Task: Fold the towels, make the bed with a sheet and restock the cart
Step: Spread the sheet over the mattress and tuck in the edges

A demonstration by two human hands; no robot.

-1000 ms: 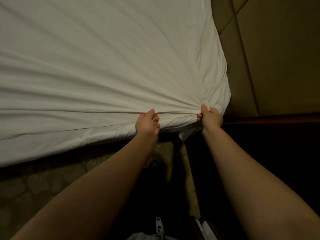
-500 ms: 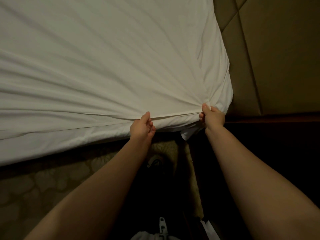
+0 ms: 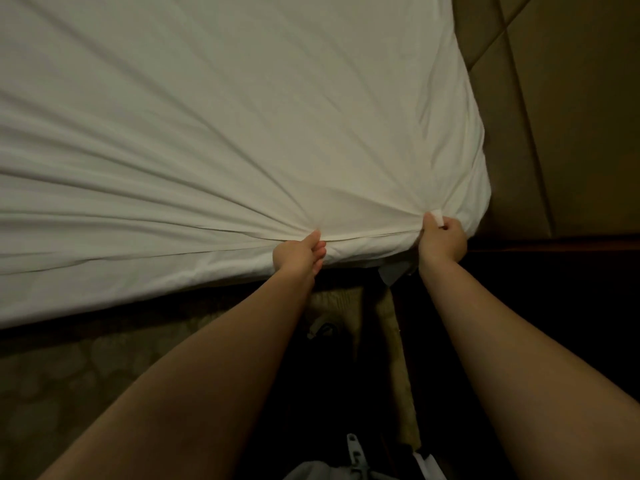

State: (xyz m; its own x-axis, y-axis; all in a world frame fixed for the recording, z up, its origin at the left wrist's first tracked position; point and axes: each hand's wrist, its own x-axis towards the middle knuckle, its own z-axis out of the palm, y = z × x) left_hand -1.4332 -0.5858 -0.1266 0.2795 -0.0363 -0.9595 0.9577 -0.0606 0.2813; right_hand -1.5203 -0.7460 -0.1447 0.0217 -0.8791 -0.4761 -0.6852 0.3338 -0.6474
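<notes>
Where it lay spread across the bed [image 3: 104, 292], the white sheet [image 3: 225, 133] covered the whole top as far as the near right corner, with long creases fanning in from the left and far side toward the near edge. Left hand [image 3: 299, 254]: at the near edge, thumb and curled fingers pinching a fold of the sheet where the creases met. Right hand [image 3: 441, 240]: just beside the near right corner, fingers closed round a bunch of the sheet, a small white tag [image 3: 439, 216] showing at the thumb. Both forearms were bare and reached in from the near side. Padded tan headboard panels [image 3: 571, 133]: right of the bed, above a dark wooden ledge [image 3: 554, 247]. Patterned carpet [image 3: 86, 375]: on the floor near the bed, left, in dim light.
</notes>
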